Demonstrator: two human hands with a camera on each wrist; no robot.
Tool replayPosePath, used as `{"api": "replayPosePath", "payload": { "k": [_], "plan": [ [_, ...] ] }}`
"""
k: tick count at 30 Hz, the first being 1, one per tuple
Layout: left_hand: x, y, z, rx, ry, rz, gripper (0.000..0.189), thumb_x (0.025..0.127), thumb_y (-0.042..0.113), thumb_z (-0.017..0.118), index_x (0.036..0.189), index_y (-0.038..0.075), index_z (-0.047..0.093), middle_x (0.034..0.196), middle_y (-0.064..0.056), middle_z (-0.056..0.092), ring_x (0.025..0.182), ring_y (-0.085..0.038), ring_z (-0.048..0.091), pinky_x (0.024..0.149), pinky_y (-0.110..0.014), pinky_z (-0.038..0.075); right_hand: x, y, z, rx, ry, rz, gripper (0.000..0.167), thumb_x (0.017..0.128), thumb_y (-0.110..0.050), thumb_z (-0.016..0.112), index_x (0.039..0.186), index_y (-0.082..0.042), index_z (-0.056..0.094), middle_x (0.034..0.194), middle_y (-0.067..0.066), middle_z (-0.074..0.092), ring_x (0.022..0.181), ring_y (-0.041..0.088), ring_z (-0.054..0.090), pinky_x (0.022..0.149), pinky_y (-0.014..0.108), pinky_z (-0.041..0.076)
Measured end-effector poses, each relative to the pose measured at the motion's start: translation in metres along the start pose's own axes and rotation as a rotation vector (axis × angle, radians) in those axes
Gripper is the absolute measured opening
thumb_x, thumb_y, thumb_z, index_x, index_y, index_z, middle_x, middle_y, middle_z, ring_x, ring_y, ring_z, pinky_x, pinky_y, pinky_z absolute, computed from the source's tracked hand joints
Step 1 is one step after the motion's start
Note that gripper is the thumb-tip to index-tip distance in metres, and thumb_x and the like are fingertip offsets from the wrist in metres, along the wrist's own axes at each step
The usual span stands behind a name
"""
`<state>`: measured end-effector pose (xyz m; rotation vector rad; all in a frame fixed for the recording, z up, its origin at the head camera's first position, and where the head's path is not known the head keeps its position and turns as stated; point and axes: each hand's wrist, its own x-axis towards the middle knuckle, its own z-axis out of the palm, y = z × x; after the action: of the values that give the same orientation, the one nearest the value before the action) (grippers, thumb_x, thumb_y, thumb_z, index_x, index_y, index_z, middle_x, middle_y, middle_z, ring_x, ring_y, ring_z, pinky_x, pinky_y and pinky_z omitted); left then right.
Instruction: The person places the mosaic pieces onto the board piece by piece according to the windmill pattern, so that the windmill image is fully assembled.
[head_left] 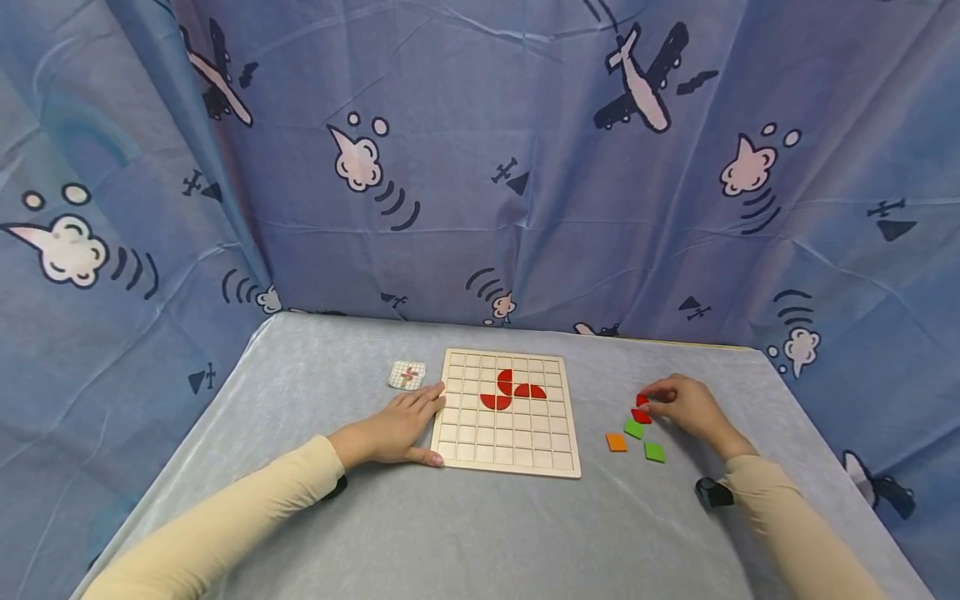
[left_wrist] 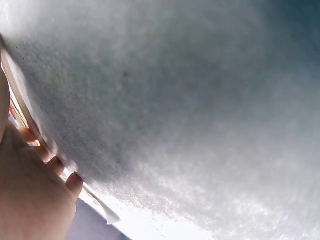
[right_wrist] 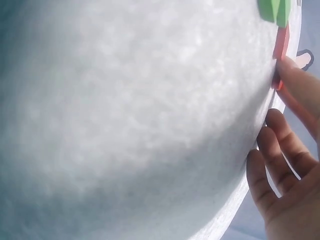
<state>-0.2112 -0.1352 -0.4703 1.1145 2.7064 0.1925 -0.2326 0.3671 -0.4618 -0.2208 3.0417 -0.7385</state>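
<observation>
A square wooden grid board (head_left: 502, 473) lies on the table with several red quarter-circle tiles (head_left: 505, 382) in its upper middle cells. My left hand (head_left: 393, 427) rests along the board's left edge, fingers extended and thumb at the lower left corner. In the left wrist view its fingertips (left_wrist: 75, 182) line up against that edge. To the right of the board, my right hand (head_left: 686, 407) pinches a red tile (head_left: 642, 400) between thumb and index finger. Another red tile (head_left: 641, 416) lies right under the thumb. The right wrist view shows red (right_wrist: 282, 42) at the thumb tip.
Two green square tiles (head_left: 655, 452) and an orange square tile (head_left: 617, 442) lie near the right hand. A small pattern card (head_left: 407, 375) with a printed grid sits left of the board's top. A blue printed curtain (head_left: 450, 167) hangs behind the grey-covered table (head_left: 480, 542).
</observation>
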Motion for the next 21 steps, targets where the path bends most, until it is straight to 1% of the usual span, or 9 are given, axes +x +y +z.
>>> {"api": "replayPosePath", "payload": {
  "k": [3,13,21],
  "plan": [
    [0.0004,-0.0005,0.0002,0.005,0.0,-0.002,0.103,0.087,0.071,0.053,0.156,0.002,0.021,0.167,-0.018,0.009,0.154,-0.036,0.016,0.122,-0.055,0.022,0.0011,0.0,0.0003,-0.005,0.006,-0.009,0.027,0.083,-0.025,0.08,0.104,-0.009,0.077,0.102,0.014,0.07,0.09,0.024,0.06,0.076,0.035,0.047],
    [-0.0007,-0.001,0.001,0.003,-0.008,-0.005,0.104,0.087,0.073,0.051,0.157,0.003,0.02,0.168,-0.017,0.007,0.155,-0.034,0.015,0.122,-0.054,0.022,0.0056,0.0013,0.0025,-0.014,0.027,-0.038,0.022,0.081,-0.021,0.081,0.1,-0.008,0.078,0.094,0.008,0.067,0.081,0.018,0.052,0.071,0.031,0.042],
    [-0.0006,-0.0026,0.0018,0.001,-0.006,-0.002,0.104,0.087,0.074,0.05,0.157,0.004,0.019,0.168,-0.016,0.006,0.155,-0.034,0.014,0.122,-0.054,0.022,0.0089,-0.0039,0.0018,-0.008,0.022,-0.028,0.025,0.082,-0.024,0.08,0.102,-0.009,0.078,0.097,0.008,0.067,0.085,0.02,0.057,0.073,0.031,0.046]
  ]
}}
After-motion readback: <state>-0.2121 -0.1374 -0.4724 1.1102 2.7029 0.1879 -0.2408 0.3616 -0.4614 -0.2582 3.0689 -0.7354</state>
